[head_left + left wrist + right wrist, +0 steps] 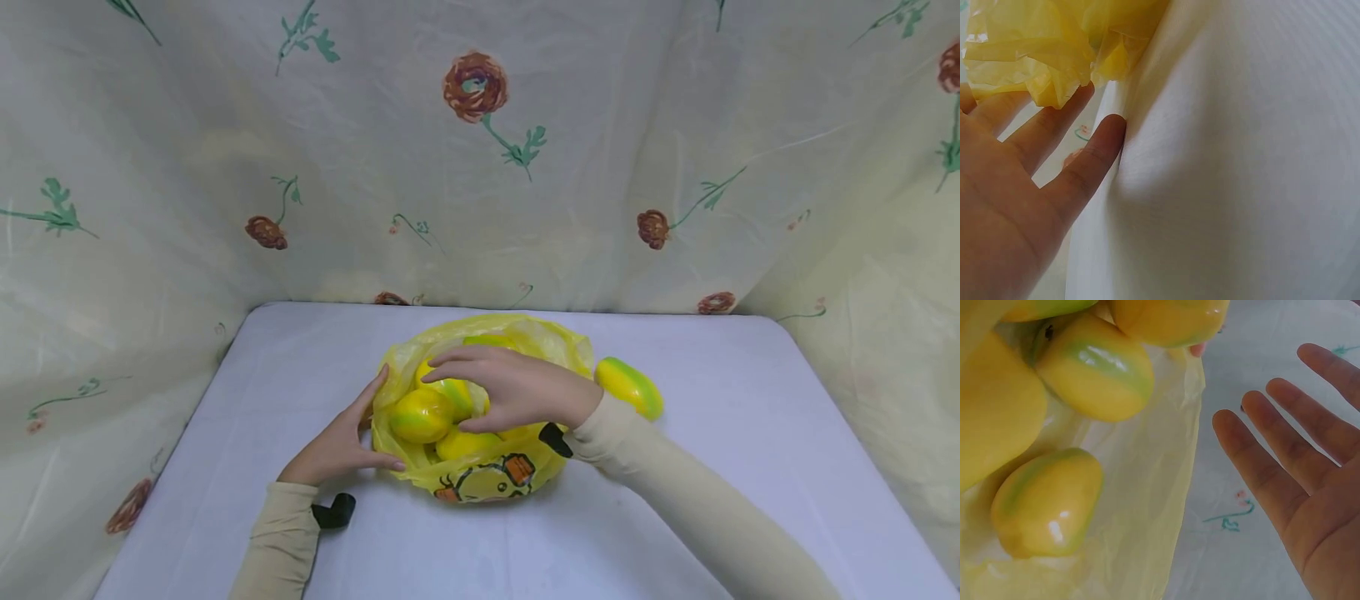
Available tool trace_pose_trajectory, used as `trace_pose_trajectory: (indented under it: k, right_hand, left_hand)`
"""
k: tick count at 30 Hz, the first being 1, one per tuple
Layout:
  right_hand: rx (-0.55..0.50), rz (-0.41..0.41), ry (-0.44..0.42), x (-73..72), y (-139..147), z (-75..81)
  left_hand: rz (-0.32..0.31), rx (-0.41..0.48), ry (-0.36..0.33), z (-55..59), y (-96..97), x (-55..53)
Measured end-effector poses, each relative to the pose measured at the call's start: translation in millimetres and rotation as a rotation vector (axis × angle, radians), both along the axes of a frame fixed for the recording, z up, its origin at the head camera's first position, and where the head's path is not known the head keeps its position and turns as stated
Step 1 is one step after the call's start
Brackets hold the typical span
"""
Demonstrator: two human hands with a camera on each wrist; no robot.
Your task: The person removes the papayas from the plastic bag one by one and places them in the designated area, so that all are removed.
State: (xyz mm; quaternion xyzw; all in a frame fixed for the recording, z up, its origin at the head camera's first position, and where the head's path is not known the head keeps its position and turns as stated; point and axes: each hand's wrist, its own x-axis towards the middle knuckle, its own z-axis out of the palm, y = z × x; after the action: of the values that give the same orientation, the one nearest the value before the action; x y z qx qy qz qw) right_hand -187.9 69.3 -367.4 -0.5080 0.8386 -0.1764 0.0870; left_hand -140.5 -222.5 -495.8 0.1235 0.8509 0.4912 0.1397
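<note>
A yellow plastic bag [551, 333] stands with its mouth wide, holding several yellow-green mangoes [422, 415]. Printed on its front is a cartoon face. My left hand [341, 442] rests against the bag's left side, thumb and fingers spread; the left wrist view shows its straight fingers touching the crumpled plastic [1029, 56]. Above the bag's mouth, my right hand [517, 387] reaches in from the right with nothing in it. Its fingers are extended and apart in the right wrist view, beside the mangoes [1047, 503]. Part of the bag's contents is hidden beneath this hand.
Another mango [628, 387] lies outside the bag, on the table to its right, close to my right wrist. White cloth covers the table [720, 475]. Flowered curtains [570, 208] hang behind it and along both sides.
</note>
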Motion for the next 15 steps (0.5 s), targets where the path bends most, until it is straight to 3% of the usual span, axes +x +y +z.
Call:
trace_pose_trajectory:
  k: [15]
  right_hand:
    - [0.117,0.067,-0.021,-8.0,-39,-6.4]
  left_hand:
    - [0.018,-0.029,-0.006,-0.4,1.4,-0.2]
